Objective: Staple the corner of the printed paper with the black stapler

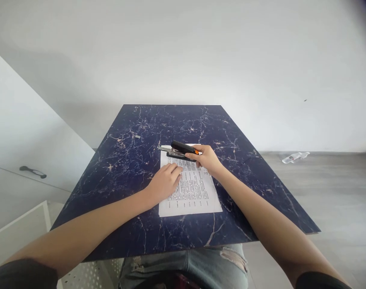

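A black stapler with an orange part is gripped at its right end by my right hand. Its metal staple tray sticks out to the left, beyond the black body. Under the stapler lies a white printed sheet of paper, whose top edge is partly covered. My left hand rests on the left part of the sheet, palm down with the fingers stretched out and holding nothing. A small grey strip, which looks like staples, lies on the tabletop up and left of the stapler.
The dark blue marble-patterned table has its far edge near a pale wall. To the left is a white cabinet front with a dark handle. A clear plastic item lies on the grey floor to the right.
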### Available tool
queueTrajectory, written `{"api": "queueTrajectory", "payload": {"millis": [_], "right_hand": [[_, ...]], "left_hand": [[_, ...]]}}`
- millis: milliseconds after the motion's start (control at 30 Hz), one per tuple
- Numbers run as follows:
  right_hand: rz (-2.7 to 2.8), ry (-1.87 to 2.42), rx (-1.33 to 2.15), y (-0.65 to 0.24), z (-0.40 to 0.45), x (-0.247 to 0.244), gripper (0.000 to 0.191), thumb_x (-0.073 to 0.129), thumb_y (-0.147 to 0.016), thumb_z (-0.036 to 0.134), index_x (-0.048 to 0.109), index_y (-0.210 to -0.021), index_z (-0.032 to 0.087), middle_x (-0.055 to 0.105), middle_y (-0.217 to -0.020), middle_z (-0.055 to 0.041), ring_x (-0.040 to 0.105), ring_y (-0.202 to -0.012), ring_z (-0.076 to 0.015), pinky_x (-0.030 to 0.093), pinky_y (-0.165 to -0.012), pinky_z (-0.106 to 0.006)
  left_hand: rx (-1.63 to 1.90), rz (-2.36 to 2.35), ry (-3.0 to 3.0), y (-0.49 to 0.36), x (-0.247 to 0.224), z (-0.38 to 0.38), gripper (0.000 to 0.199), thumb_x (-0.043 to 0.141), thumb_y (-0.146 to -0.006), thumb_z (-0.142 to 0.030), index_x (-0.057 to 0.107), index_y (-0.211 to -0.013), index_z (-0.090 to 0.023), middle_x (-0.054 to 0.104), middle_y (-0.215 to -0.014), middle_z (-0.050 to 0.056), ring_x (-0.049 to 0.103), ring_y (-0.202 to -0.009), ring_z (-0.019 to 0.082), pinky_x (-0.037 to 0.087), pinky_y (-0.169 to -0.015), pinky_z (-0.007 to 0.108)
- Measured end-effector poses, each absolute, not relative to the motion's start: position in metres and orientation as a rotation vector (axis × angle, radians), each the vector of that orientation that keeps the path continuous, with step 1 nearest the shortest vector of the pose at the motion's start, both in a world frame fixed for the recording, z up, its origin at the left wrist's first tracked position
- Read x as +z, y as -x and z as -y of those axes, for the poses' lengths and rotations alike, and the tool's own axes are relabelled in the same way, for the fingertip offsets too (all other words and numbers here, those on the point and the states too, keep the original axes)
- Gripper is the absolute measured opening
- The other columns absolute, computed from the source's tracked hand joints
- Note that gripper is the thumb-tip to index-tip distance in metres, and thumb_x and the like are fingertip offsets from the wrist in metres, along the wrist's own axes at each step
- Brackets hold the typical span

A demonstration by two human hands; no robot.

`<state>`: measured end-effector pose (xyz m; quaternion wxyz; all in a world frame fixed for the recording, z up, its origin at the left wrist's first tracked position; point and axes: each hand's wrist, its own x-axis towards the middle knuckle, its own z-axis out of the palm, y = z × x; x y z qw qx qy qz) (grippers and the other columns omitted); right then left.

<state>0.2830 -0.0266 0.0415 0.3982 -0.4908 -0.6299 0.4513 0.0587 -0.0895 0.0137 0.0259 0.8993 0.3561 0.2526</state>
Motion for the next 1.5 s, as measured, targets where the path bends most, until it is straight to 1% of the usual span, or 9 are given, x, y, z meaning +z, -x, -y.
{"api": "queueTrajectory", "payload": {"millis": [133, 300, 567, 700, 833, 933, 1100, 1333, 1500], "right_hand": [[1.700, 1.204, 1.200, -0.283, 0.024, 0.035, 0.029, 0.082, -0.079, 0.047, 0.074, -0.084, 0.020, 0.060, -0.067, 0.0027, 0.052, -0.041, -0.0093, 0.040, -0.039, -0.025], [1.807, 1.228, 1.162, -0.285, 0.022, 0.033, 0.027, 0.083, -0.079, 0.044, 0.077, -0.088, 0.020, 0.061, -0.068, 0.0029, 0.054, -0.042, -0.0096, 0.041, -0.040, -0.024], [2.035, 1.229, 1.094, -0.293, 0.018, 0.038, 0.035, 0.082, -0.081, 0.045, 0.078, -0.108, 0.022, 0.075, -0.095, -0.0033, 0.060, -0.051, -0.0107, 0.051, -0.050, -0.029], [2.031, 1.201, 0.673, -0.297, 0.021, 0.054, 0.046, 0.089, -0.077, 0.048, 0.078, -0.114, 0.023, 0.074, -0.105, -0.0063, 0.057, -0.063, -0.0113, 0.051, -0.060, -0.030], [2.082, 0.778, 0.587, -0.289, 0.037, 0.069, 0.041, 0.084, -0.082, 0.057, 0.078, -0.105, 0.024, 0.070, -0.098, -0.0041, 0.048, -0.061, -0.0094, 0.048, -0.058, -0.028], [2.193, 0.430, 0.777, -0.278, 0.049, 0.073, 0.038, 0.080, -0.087, 0.055, 0.077, -0.111, 0.026, 0.071, -0.108, -0.0052, 0.056, -0.066, -0.0101, 0.052, -0.059, -0.028], [2.252, 0.214, 0.938, -0.269, 0.055, 0.074, 0.042, 0.083, -0.086, 0.045, 0.074, -0.123, 0.028, 0.072, -0.125, -0.0075, 0.070, -0.100, -0.0191, 0.062, -0.081, -0.036], [2.212, 0.243, 0.814, -0.251, 0.065, 0.066, 0.012, 0.067, -0.101, 0.025, 0.077, -0.107, 0.024, 0.077, -0.098, -0.0061, 0.072, -0.090, -0.0175, 0.063, -0.075, -0.035], [2.063, 0.422, 0.681, -0.271, 0.050, 0.072, 0.009, 0.072, -0.097, 0.027, 0.078, -0.103, 0.027, 0.079, -0.099, -0.0032, 0.074, -0.091, -0.0172, 0.065, -0.081, -0.036]], "left_hand": [[0.811, -0.824, -2.837, -0.061, 0.016, 0.094, 0.028, 0.040, -0.106, -0.014, 0.065, -0.118, -0.016, 0.063, -0.104, 0.011, 0.061, -0.096, 0.025, 0.055, -0.086, 0.043], [0.791, -0.923, -2.721, -0.060, 0.011, 0.089, 0.021, 0.058, -0.102, -0.032, 0.069, -0.114, -0.019, 0.062, -0.112, 0.013, 0.060, -0.101, 0.031, 0.054, -0.090, 0.051], [0.849, -0.906, -2.428, -0.062, 0.008, 0.090, 0.021, 0.055, -0.103, -0.032, 0.072, -0.099, -0.020, 0.062, -0.091, 0.009, 0.062, -0.089, 0.027, 0.054, -0.084, 0.043], [0.918, -0.811, -2.390, -0.060, 0.015, 0.094, 0.017, 0.056, -0.104, -0.029, 0.072, -0.106, -0.022, 0.066, -0.096, 0.008, 0.064, -0.091, 0.024, 0.053, -0.085, 0.041], [1.209, -0.828, -2.122, -0.055, 0.018, 0.095, 0.015, 0.074, -0.094, -0.029, 0.068, -0.108, -0.025, 0.066, -0.091, 0.004, 0.061, -0.078, 0.018, 0.052, -0.076, 0.034], [1.387, -0.827, -1.882, -0.052, 0.015, 0.094, 0.024, 0.084, -0.085, -0.028, 0.064, -0.098, -0.026, 0.062, -0.093, 0.002, 0.058, -0.074, 0.016, 0.053, -0.073, 0.033], [1.425, -0.685, -1.617, -0.052, 0.016, 0.090, 0.045, 0.091, -0.077, -0.029, 0.054, -0.104, -0.027, 0.051, -0.116, 0.001, 0.059, -0.072, 0.009, 0.057, -0.070, 0.031], [1.375, -0.700, -1.665, -0.050, 0.014, 0.094, 0.045, 0.091, -0.076, -0.036, 0.053, -0.096, -0.023, 0.053, -0.109, 0.001, 0.050, -0.061, 0.006, 0.049, -0.053, 0.024], [1.590, -0.894, -1.892, -0.024, 0.028, 0.072, 0.024, 0.075, -0.090, -0.043, 0.063, -0.089, -0.022, 0.058, -0.099, 0.006, 0.058, -0.081, 0.018, 0.053, -0.075, 0.033]]}}
